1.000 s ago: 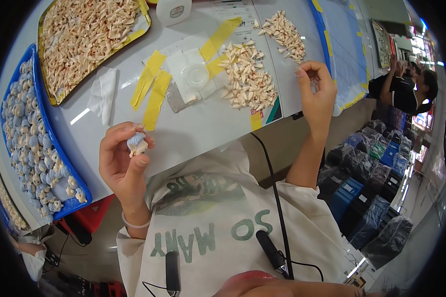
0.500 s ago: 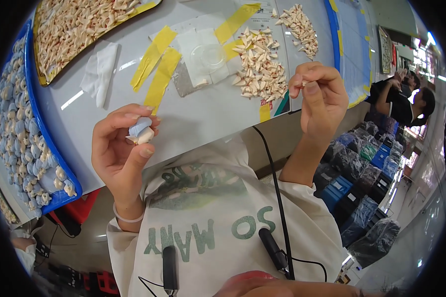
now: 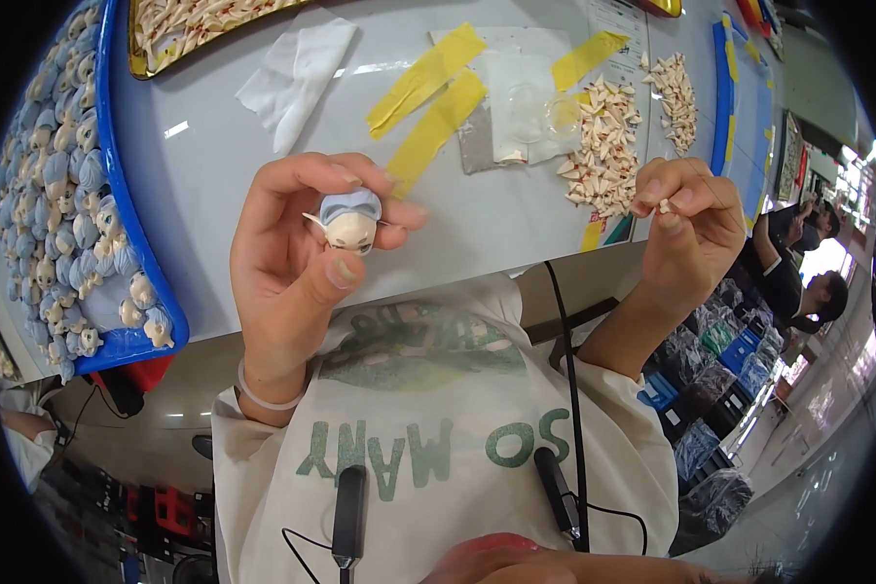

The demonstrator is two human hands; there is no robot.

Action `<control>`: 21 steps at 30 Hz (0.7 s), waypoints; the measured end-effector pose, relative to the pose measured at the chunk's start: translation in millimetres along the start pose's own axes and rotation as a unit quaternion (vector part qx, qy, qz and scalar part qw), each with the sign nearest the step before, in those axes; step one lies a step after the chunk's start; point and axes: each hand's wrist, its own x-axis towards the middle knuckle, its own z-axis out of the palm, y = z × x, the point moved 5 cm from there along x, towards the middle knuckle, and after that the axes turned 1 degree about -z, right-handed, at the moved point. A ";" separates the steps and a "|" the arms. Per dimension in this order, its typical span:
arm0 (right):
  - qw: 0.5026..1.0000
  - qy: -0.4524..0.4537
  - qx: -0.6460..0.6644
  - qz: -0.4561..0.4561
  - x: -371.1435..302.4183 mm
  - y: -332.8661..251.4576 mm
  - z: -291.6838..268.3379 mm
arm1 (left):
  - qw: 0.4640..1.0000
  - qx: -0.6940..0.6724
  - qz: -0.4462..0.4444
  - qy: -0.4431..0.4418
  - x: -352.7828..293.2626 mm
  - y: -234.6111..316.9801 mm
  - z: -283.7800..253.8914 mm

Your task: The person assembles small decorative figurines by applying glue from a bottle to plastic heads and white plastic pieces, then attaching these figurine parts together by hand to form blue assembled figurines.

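My left hand [image 3: 284, 255] is closed on a small doll head [image 3: 348, 234] with light blue hair and painted eyes, held between thumb and fingers above the table's front edge. A pointed cream piece sticks out from the head's left side. To the right, my right hand [image 3: 693, 232] pinches a tiny cream piece [image 3: 665, 205] between thumb and fingertips. Just beyond that hand lies a heap of small pointed cream pieces [image 3: 605, 146] with reddish tips. A smaller heap [image 3: 674, 102] lies farther right. The two hands are well apart.
A blue tray [image 3: 138, 234] full of blue-haired doll heads stands at the left. Behind it is a gold-rimmed tray [image 3: 142, 64] of cream pieces. A white cloth [image 3: 297, 73], yellow tape strips [image 3: 426, 80] and a clear round dish [image 3: 562, 115] lie between. A black cable [image 3: 566, 380] hangs in front.
The view has shifted, so the table things sit farther right. My left hand has turned the doll head so its painted eyes now show. My right hand still pinches its small piece.
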 end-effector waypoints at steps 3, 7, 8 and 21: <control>0.998 0.010 -0.057 -0.021 6.2 3.4 4.6 | 1.000 -0.023 0.006 -0.009 -1.2 -3.5 -5.5; 0.984 0.001 -0.171 -0.044 19.0 6.9 9.8 | 0.996 0.012 0.089 -0.015 -2.2 -1.9 -5.0; 0.983 0.004 -0.176 -0.043 22.7 4.2 13.1 | 0.996 0.007 0.087 -0.018 -1.8 -2.1 -4.6; 0.891 -0.106 -0.442 -0.015 54.3 0.9 42.2 | 0.999 0.013 0.015 -0.049 -4.2 -0.7 0.6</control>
